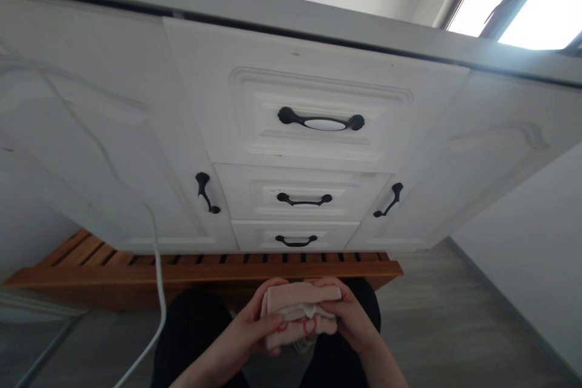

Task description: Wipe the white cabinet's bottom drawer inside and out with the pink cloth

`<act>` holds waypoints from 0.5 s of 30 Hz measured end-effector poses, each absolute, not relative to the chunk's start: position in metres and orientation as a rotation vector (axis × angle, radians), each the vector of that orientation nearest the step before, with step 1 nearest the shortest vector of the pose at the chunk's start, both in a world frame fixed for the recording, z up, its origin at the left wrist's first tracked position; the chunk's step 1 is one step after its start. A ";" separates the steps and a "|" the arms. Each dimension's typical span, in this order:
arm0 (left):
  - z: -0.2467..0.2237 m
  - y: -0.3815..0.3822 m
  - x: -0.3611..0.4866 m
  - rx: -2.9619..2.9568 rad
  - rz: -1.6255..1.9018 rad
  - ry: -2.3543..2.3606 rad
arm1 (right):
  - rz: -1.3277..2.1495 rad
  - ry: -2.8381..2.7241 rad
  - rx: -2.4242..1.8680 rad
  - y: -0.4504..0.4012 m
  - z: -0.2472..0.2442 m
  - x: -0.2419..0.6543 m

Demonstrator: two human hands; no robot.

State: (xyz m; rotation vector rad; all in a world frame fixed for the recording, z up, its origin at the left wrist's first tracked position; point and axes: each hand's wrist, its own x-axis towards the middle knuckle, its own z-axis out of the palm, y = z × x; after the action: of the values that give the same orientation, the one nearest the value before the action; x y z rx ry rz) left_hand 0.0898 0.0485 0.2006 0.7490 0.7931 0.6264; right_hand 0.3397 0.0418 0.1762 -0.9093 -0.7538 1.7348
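A pale pink folded towel with red markings along its lower layer is held between both hands, above my knees. My left hand grips its left side, thumb across the front and fingers behind. On the right side, my right hand is closed around the towel's edge. A whitish inner layer shows between the folds. The fingertips behind the towel are partly hidden.
A white cabinet with drawers and black handles stands ahead. At its foot is a slatted wooden bench. A white cable hangs down on the left. Grey wood-look floor lies to the right, and a window is at upper right.
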 end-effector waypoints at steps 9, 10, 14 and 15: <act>0.204 0.057 0.103 0.471 0.772 0.768 | 1.632 -1.032 -1.040 0.042 0.186 0.340; 0.202 0.057 0.104 0.445 0.777 0.776 | 1.598 -1.093 -1.087 0.042 0.186 0.341; 0.194 0.055 0.106 0.413 0.750 0.823 | 1.262 -1.463 -1.306 0.039 0.192 0.344; 0.194 0.054 0.107 0.431 0.740 0.827 | 1.160 -1.554 -1.335 0.037 0.195 0.342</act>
State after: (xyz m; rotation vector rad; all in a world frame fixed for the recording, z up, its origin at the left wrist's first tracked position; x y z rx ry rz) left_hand 0.1066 0.0542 0.1943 0.4309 0.8266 0.7405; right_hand 0.3422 0.0373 0.1950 -1.3345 -1.5538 1.1596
